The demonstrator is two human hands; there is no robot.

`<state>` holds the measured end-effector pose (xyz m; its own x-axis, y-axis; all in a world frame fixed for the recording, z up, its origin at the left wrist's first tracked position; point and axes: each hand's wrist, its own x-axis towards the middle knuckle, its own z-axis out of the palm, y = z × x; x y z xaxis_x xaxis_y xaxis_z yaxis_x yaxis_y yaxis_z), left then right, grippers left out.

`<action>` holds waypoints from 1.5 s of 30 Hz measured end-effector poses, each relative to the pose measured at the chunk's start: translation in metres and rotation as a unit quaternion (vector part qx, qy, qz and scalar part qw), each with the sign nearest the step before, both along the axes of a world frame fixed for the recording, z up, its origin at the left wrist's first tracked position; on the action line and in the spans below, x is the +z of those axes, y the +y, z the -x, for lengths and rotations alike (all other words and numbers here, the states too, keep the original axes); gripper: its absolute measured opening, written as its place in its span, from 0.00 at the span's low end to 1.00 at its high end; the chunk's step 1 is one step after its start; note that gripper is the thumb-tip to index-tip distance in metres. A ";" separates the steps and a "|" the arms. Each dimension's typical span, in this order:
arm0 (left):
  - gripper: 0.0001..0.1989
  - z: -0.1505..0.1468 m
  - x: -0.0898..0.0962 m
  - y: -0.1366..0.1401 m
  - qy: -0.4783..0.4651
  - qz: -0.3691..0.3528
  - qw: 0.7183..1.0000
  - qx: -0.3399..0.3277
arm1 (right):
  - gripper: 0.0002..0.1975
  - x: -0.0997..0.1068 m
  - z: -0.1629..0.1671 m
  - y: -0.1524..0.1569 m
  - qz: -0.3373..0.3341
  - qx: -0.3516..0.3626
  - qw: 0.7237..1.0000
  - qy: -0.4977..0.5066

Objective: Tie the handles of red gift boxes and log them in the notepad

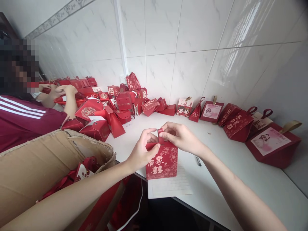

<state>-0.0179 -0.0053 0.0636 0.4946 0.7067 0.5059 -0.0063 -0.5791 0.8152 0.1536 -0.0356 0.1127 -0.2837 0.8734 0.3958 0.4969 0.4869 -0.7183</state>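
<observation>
Our left hand (pixel 141 150) grips the red box (pixel 165 165) at its upper left edge, thumb on the printed front and fingers curled behind. With our right hand (pixel 177 134) we pinch the short strap (pixel 160 136) at the box's top between thumb and fingers. The box stands over the lined paper (pixel 168 188) at the front of the bench (pixel 216 189). We see a pen (pixel 198 161) just right of it, and a cardboard carton (pixel 31 170) to our left, near a co-worker in a striped sleeve (pixel 21 109).
</observation>
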 end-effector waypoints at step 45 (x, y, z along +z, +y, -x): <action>0.23 0.008 -0.003 0.010 0.064 0.090 0.993 -0.039 | 0.05 0.014 -0.006 -0.009 -0.155 -0.123 0.980 -0.038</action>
